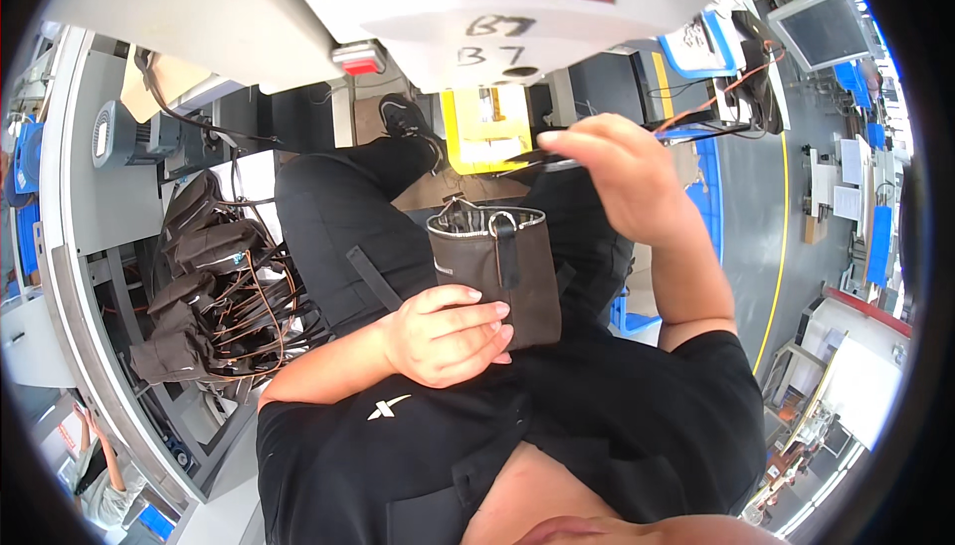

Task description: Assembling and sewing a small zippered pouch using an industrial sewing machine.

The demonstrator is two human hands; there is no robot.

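Observation:
On my lap stands a dark brown fabric pouch (532, 291) with its mouth facing up, a light trim round the rim and a metal ring with a short black strap at its near side. My left hand (453, 336) is closed round the lower left of the pouch, fingers across its front. Raised to the right above the pouch, my right hand (622, 172) grips a slim dark pointed tool (542, 161), whose tip points left toward the yellow tray. The kind of tool is not clear, and its handle is hidden by the hand.
A large white machine body (418, 8) with a red mark overhangs the top. Beyond the pouch sits a yellow tray (458, 152) with small items. Several brown pouches (199, 286) with orange cords are heaped at the left. A blue bin (637, 321) stands right of my leg.

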